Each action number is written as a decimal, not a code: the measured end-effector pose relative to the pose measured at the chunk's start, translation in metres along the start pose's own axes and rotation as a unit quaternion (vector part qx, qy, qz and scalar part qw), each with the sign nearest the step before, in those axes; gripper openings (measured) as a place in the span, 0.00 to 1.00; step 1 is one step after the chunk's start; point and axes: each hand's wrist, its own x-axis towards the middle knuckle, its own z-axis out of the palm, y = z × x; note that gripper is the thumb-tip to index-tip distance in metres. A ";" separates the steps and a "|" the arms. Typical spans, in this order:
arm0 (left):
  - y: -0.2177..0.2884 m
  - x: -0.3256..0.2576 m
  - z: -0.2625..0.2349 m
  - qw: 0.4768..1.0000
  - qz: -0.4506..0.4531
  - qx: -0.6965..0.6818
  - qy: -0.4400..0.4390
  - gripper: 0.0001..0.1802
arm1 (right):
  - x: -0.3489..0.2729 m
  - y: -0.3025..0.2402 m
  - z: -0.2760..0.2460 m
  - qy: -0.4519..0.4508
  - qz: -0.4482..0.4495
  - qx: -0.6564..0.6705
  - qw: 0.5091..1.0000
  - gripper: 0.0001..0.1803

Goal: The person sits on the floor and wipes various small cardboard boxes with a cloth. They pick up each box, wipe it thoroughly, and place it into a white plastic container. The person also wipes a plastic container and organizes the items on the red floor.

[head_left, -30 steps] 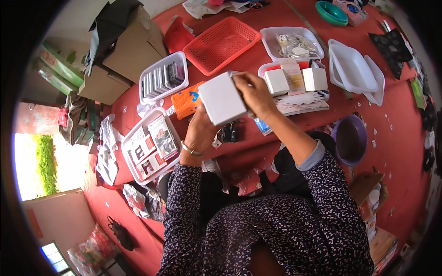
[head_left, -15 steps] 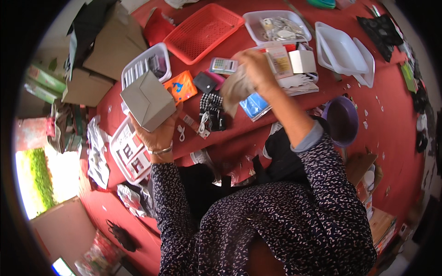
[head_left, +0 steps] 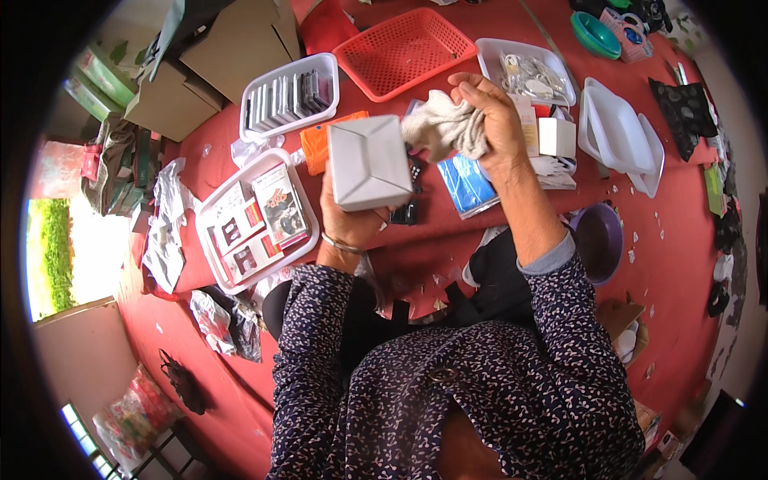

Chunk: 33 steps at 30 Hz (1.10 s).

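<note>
My left hand grips a white square box from below and holds it up above the red table. My right hand clutches a crumpled beige cloth right beside the box's right edge. Under my hands lie a blue packet, an orange packet and a small black item, partly hidden by the box.
A red mesh basket stands at the back. White trays hold cards, dark flat items and small parts. Stacked white trays sit at right, a purple bowl near my right elbow, cardboard boxes back left.
My left hand has brought the white box from the left back toward the middle. My right hand, with the cloth, has come up next to the box.
</note>
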 end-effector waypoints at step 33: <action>0.047 -0.015 0.018 0.984 0.135 -0.048 -0.108 0.29 | 0.010 0.042 -0.023 0.078 0.142 -0.224 0.961 0.05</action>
